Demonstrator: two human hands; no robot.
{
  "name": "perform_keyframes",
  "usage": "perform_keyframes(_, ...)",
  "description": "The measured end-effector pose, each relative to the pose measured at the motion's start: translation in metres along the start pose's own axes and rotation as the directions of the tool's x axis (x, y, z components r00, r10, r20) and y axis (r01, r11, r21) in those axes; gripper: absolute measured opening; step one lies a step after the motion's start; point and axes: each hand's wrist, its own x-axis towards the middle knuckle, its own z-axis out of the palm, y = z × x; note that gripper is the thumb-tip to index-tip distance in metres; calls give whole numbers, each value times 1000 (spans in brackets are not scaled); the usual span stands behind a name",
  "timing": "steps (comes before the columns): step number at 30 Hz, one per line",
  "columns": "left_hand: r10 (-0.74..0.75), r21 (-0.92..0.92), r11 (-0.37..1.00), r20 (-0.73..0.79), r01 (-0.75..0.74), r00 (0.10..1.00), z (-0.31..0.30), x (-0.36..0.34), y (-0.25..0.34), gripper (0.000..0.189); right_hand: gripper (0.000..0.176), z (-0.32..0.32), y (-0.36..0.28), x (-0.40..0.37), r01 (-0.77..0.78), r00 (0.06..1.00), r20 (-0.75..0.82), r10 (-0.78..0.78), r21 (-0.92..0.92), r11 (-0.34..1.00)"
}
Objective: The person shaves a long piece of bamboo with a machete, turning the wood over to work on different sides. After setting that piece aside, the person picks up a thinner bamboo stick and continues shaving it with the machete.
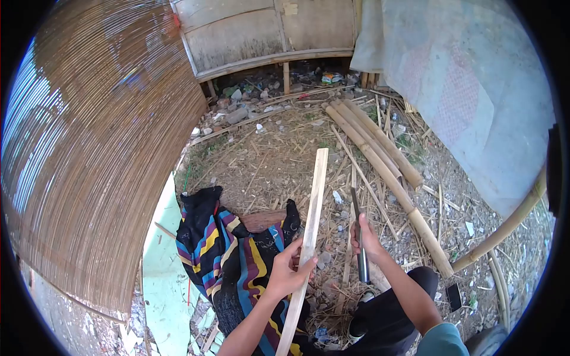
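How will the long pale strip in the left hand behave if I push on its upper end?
The pale strip is probably fairly stiff, since its upper part stands straight without drooping. It may be light for its length, being slim. It could swivel in the left hand, which grips it well below that end.

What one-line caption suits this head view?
A long pale strip in the left hand, a dark tool in the right hand, striped cloth nearby.
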Motion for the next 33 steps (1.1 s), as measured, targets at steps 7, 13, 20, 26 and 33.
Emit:
perform_keyframes(7,66,399,905,208,-146,976,26,-5,-36,54,46,35,-23,-43,183,980,59,-192,134,974)
perform_keyframes(13,-189,193,970,214,149,958,36,-17,-35,36,30,21,-38,-38,157,986,-79,-149,115,981)
perform_keyframes(20,-425,126,860,712,494,559,25,-34,-50,30,28,-52,-83,3,421,865,-387,-319,215,881)
perform_keyframes(26,-418,41,836,695,547,586,40,-61,-58,33,28,-100,-91,-3,481,762,-554,-336,137,866)
perform_keyframes(33,-395,-89,870,465,485,793,50,-58,-54,37,41,-95,-79,-3,470,726,-590,-353,51,881)
